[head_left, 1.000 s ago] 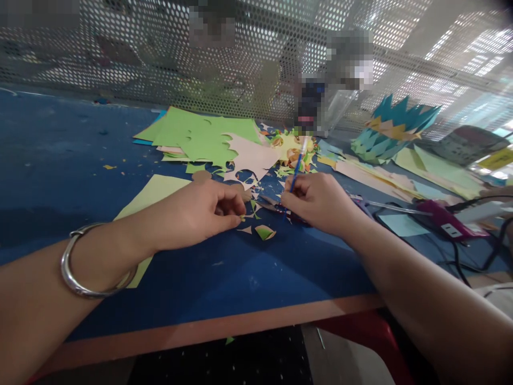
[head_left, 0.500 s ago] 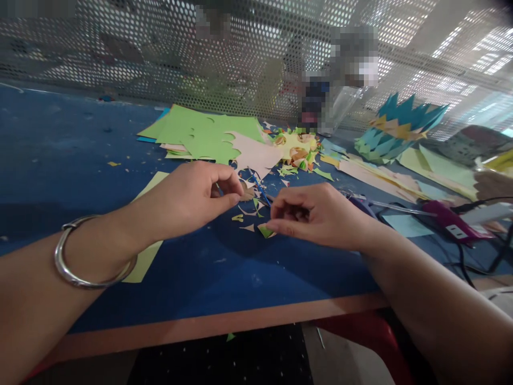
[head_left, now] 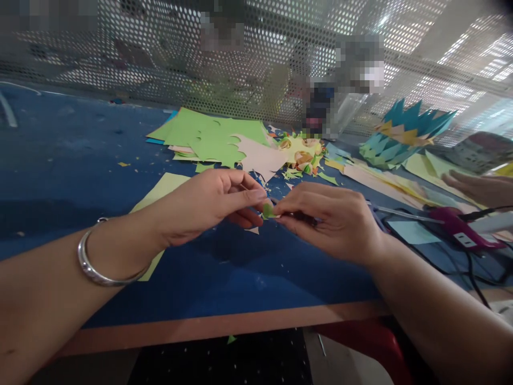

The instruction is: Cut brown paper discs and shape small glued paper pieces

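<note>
Over the blue tabletop my two hands meet at a small green and pale paper piece point(head_left: 268, 210). My right hand point(head_left: 331, 220) pinches its right side between thumb and fingertips. My left hand point(head_left: 218, 203), with a silver bangle at the wrist, has its thumb and fingers closed on the left side of the piece. Part of the paper is hidden behind the fingertips. A pale paper scrap point(head_left: 253, 231) lies just below them. Under my left forearm is a yellow-green paper strip point(head_left: 154, 198).
Green paper sheets point(head_left: 212, 138) and a pink cut sheet point(head_left: 262, 158) lie behind my hands. Beside them is a yellow paper form with curled pieces point(head_left: 302, 149). A teal folded-paper ring point(head_left: 406, 133), a purple power strip point(head_left: 460, 227) and another person's hand point(head_left: 471, 186) are at right.
My hands have come together. The right one lifted the green paper piece up from the table, and the left one moved right to it. Another person's hand shows more at right.
</note>
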`<state>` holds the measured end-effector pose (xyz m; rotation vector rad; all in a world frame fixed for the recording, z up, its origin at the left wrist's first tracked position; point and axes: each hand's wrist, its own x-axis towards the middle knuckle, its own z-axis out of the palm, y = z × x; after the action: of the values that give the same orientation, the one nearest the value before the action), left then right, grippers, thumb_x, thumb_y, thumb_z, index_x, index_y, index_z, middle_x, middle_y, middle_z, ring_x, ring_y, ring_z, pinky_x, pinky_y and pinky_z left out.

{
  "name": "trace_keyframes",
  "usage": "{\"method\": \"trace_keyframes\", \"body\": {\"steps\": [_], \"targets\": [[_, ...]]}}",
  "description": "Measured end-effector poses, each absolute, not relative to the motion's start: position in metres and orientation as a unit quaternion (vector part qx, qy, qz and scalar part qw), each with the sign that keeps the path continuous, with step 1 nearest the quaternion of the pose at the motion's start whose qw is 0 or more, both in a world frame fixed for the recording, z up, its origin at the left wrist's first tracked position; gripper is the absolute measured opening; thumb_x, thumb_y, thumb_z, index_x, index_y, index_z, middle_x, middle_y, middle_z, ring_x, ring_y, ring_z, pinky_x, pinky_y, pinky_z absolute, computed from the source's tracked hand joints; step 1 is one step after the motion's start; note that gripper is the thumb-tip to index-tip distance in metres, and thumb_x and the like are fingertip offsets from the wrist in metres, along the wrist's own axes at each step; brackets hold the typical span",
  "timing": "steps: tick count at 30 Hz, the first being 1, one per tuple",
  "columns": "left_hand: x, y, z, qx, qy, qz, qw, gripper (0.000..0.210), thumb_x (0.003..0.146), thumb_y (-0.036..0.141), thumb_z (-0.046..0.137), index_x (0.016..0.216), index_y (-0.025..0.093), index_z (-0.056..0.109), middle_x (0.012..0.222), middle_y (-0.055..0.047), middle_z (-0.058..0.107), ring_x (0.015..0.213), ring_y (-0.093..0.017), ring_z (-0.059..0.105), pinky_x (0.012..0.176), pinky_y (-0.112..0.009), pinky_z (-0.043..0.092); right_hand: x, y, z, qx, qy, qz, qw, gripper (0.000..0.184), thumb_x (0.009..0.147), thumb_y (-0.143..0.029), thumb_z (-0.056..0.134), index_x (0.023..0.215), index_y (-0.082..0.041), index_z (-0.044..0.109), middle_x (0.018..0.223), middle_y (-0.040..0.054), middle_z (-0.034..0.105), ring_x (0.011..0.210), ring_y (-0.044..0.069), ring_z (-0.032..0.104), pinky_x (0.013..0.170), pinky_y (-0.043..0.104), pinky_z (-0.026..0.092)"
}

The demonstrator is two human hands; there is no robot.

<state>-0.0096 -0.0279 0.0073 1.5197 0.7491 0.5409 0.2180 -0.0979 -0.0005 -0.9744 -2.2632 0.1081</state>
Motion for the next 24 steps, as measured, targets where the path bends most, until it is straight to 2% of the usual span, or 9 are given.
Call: {"method": "trace_keyframes", "body": {"steps": [4, 7, 12, 16, 19, 24], "targets": [[-0.0105, -0.0268, 0.0092, 0.609, 0.324, 0.243, 0.683, 0.018, 0.082, 0.032, 0.08, 0.094, 0.019, 0.075, 0.095, -0.007, 0.078, 0.088, -0.021, 0.076, 0.086, -0.036, 0.06, 0.217, -0.0962, -0.0023, -0.361, -0.868, 0.025, 0.34, 0.018, 0.094, -0.014, 0.063, 0.105, -0.026, 0.072, 0.098, 0.0049, 0.076, 0.089, 0.019, 0.071, 0.077, 0.032, 0.056], [-0.0108, -0.0264, 0.0113, 0.586, 0.33, 0.246, 0.698, 0.016, 0.081, 0.026, 0.08, 0.095, 0.019, 0.075, 0.095, -0.005, 0.078, 0.086, -0.02, 0.075, 0.085, -0.035, 0.061, 0.2163, -0.0949, -0.0033, -0.365, -0.86, 0.01, 0.356, 0.02, 0.094, -0.013, 0.063, 0.107, -0.026, 0.072, 0.098, 0.0057, 0.076, 0.091, 0.02, 0.071, 0.079, 0.033, 0.057], [-0.0099, -0.0292, 0.0147, 0.558, 0.333, 0.21, 0.731, 0.02, 0.084, 0.029, 0.078, 0.102, 0.021, 0.075, 0.097, -0.006, 0.079, 0.089, -0.023, 0.077, 0.077, -0.032, 0.061, 0.2158, -0.0941, -0.0054, -0.364, -0.858, 0.001, 0.362, 0.025, 0.095, -0.011, 0.061, 0.109, -0.027, 0.073, 0.102, 0.0054, 0.076, 0.095, 0.02, 0.072, 0.084, 0.034, 0.058], [-0.0111, -0.029, 0.0142, 0.551, 0.329, 0.207, 0.738, 0.024, 0.082, 0.028, 0.08, 0.104, 0.021, 0.074, 0.099, -0.007, 0.079, 0.089, -0.022, 0.077, 0.084, -0.034, 0.061, 0.2139, -0.0951, -0.0051, -0.363, -0.856, -0.004, 0.367, 0.027, 0.095, -0.011, 0.06, 0.112, -0.029, 0.072, 0.103, 0.0049, 0.076, 0.094, 0.02, 0.071, 0.083, 0.034, 0.058], [-0.0124, -0.0272, 0.0129, 0.554, 0.323, 0.218, 0.735, 0.026, 0.081, 0.028, 0.081, 0.105, 0.022, 0.074, 0.103, -0.007, 0.079, 0.095, -0.022, 0.075, 0.088, -0.036, 0.06, 0.2121, -0.0969, -0.0032, -0.393, -0.838, -0.002, 0.379, 0.024, 0.096, -0.013, 0.062, 0.112, -0.028, 0.072, 0.104, 0.0049, 0.075, 0.088, 0.018, 0.07, 0.076, 0.032, 0.057], [-0.0136, -0.0255, 0.0119, 0.578, 0.319, 0.252, 0.707, 0.025, 0.078, 0.021, 0.082, 0.102, 0.023, 0.074, 0.102, -0.004, 0.078, 0.098, -0.02, 0.074, 0.087, -0.031, 0.058, 0.2124, -0.0972, -0.0015, -0.455, -0.792, 0.032, 0.406, 0.012, 0.096, -0.022, 0.066, 0.106, -0.024, 0.073, 0.094, 0.0029, 0.073, 0.066, 0.013, 0.064, 0.063, 0.029, 0.052]]}}
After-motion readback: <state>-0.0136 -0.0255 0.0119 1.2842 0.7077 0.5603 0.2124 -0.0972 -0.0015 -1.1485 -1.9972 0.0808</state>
